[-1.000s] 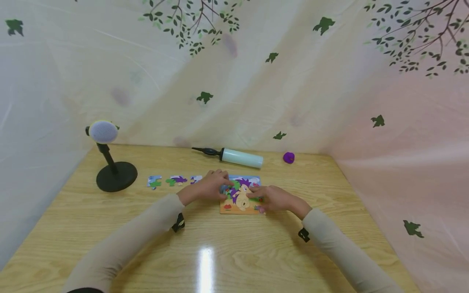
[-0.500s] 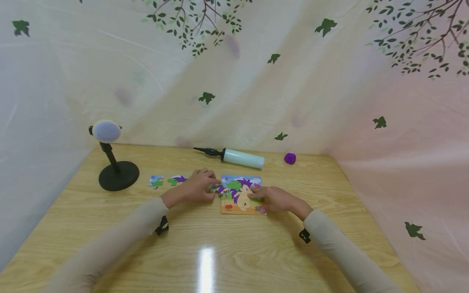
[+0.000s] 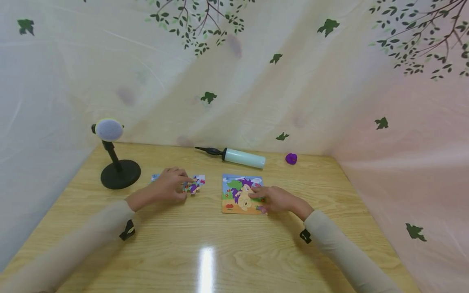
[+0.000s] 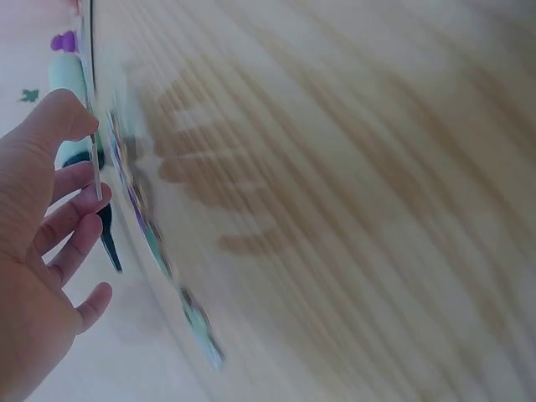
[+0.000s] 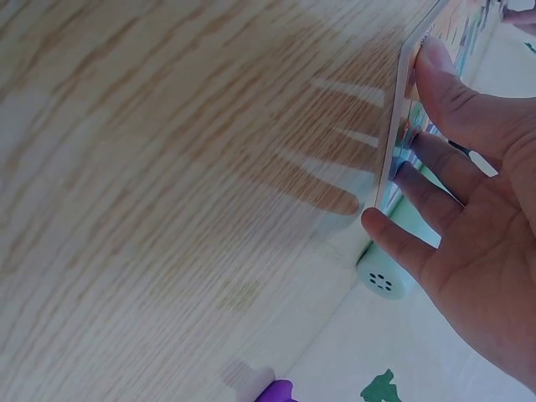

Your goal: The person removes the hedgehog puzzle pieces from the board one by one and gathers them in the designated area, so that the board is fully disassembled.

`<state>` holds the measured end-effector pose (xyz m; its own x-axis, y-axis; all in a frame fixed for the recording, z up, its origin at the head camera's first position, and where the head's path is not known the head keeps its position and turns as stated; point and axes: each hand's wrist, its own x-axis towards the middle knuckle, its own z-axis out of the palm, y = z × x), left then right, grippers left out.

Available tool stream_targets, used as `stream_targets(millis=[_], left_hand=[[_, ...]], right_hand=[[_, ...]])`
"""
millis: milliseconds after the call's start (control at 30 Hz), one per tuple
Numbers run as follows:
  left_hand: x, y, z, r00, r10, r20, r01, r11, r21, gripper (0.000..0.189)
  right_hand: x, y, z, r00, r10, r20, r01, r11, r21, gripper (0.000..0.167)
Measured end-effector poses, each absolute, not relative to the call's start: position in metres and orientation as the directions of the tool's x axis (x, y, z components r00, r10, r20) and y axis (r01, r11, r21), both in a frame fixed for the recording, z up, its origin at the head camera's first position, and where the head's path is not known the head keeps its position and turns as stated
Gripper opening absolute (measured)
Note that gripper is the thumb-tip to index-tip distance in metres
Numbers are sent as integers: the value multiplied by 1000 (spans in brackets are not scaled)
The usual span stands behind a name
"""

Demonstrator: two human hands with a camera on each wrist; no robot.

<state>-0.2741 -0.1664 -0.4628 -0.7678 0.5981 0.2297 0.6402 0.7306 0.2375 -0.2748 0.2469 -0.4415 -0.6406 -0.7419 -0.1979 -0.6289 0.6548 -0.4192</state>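
Puzzle piece point(image 3: 193, 188) is pinched in my left hand point(image 3: 165, 185), left of the puzzle board point(image 3: 239, 206); my right hand point(image 3: 275, 198), fingers loosely extended, rests on that board's right side.

Wood-grained table point(image 3: 256, 264), smooth and glossy – a white streak of light gleams on it. Toward its back edge, a picture board point(image 3: 235, 206) and a puzzle piece point(image 3: 193, 188) look like thin, stiff, smooth-printed card or wood. Nearer that edge, a pump point(image 3: 244, 158) in smooth plastic. By the far left corner, a stand point(image 3: 120, 175) with a matt black base and finely textured head. Behind, a creased backdrop point(image 3: 161, 101), thin cloth or plastic – softly sheened. Sleeves point(image 3: 337, 242) of matt cloth
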Motion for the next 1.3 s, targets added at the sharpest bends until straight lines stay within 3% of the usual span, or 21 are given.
stream_targets(millis=[733, 1300], left_hand=[[-245, -241, -454, -785, 584, 206, 612, 782, 117, 34], [-236, -256, -457, -768, 600, 222, 635, 759, 146, 32]], right_hand=[[-272, 244, -435, -651, -728, -214, -608, 670, -427, 57], [-272, 244, -437, -655, -723, -221, -601, 675, -428, 57]])
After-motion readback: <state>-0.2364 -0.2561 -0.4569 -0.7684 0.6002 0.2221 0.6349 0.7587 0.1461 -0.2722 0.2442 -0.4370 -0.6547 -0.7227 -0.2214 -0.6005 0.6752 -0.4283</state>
